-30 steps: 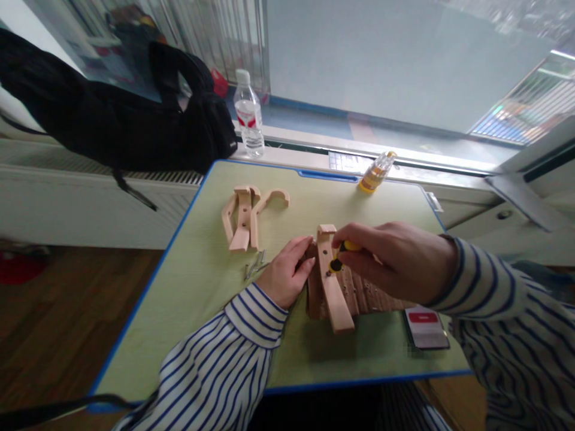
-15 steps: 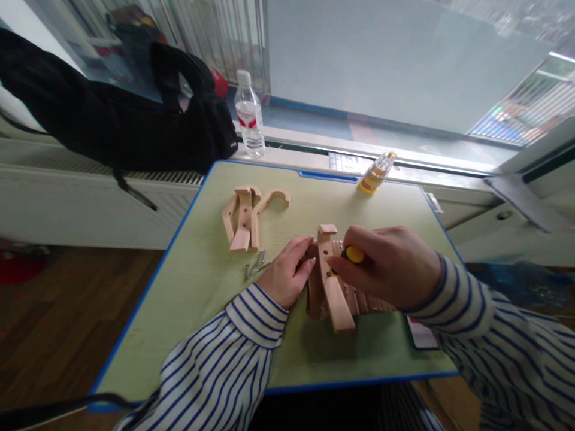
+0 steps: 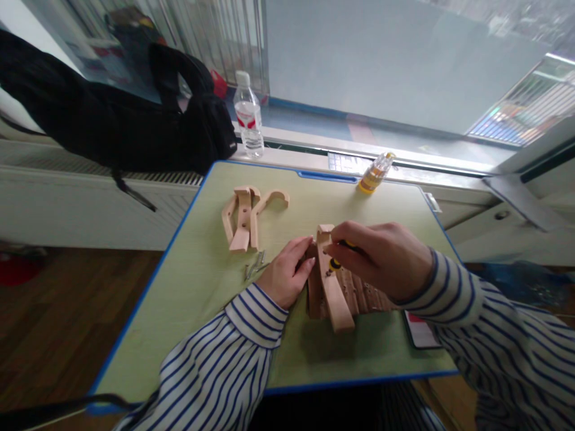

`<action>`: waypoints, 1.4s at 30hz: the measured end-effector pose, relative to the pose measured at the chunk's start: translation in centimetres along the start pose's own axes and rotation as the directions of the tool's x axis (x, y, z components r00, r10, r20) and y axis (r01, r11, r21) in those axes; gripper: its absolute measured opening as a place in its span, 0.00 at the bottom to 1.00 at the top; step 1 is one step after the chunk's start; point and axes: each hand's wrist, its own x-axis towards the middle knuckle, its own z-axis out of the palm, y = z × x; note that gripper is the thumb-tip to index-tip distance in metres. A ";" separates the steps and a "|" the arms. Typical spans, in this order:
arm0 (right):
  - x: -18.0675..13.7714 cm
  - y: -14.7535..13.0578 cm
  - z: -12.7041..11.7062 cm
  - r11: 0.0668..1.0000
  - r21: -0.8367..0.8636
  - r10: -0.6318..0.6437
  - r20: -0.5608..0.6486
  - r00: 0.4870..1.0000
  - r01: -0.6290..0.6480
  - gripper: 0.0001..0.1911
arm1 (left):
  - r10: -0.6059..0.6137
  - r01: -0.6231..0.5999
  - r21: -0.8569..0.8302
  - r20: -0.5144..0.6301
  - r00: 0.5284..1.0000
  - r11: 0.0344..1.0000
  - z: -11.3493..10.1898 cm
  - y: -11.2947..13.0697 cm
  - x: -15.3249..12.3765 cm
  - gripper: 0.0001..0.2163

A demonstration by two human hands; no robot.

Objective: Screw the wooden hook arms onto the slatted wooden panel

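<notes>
My right hand (image 3: pixel 381 254) is closed round a black and yellow screwdriver (image 3: pixel 334 263). Its lower end points at a hole in a pale wooden hook (image 3: pixel 338 302), though the tip itself is too small to make out. That hook lies across a brown ridged wooden board (image 3: pixel 359 293), its long end sticking out past the near edge. At the board's left edge, my left hand (image 3: pixel 287 269) grips it with fingers and thumb, close beside the hook. Left of this hand lie several screws (image 3: pixel 255 264). Farther back are more pale wooden hooks (image 3: pixel 242 221), grouped together.
The green table (image 3: pixel 193 323) has a blue rim. A tilted clear bottle with yellow contents (image 3: pixel 375 173) is at its back right. On the sill stand a water bottle (image 3: pixel 248 117) and a black bag (image 3: pixel 135 129). A phone (image 3: pixel 421 330) lies partly under my right forearm.
My right hand has turned and shifted slightly up and left, with the screwdriver at a changed angle and more of its lower part showing. The left hand and the hook stay in place.
</notes>
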 end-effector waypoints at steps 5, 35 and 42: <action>-0.2 -0.6 -1.3 0.992 0.120 -0.062 0.119 0.991 0.048 0.12 | -0.009 0.009 -0.015 0.008 1.000 1.000 -0.3 0.0 0.0 0.19; -0.2 -1.0 0.4 0.985 0.090 0.152 -0.076 0.985 -0.146 0.09 | -0.017 0.017 -0.001 -0.016 1.000 1.000 -0.2 -0.2 -0.1 0.19; -0.3 -0.6 -0.3 0.991 0.112 -0.071 0.041 0.997 0.066 0.14 | 0.000 0.000 -0.020 0.000 1.000 1.000 -0.3 0.0 0.1 0.19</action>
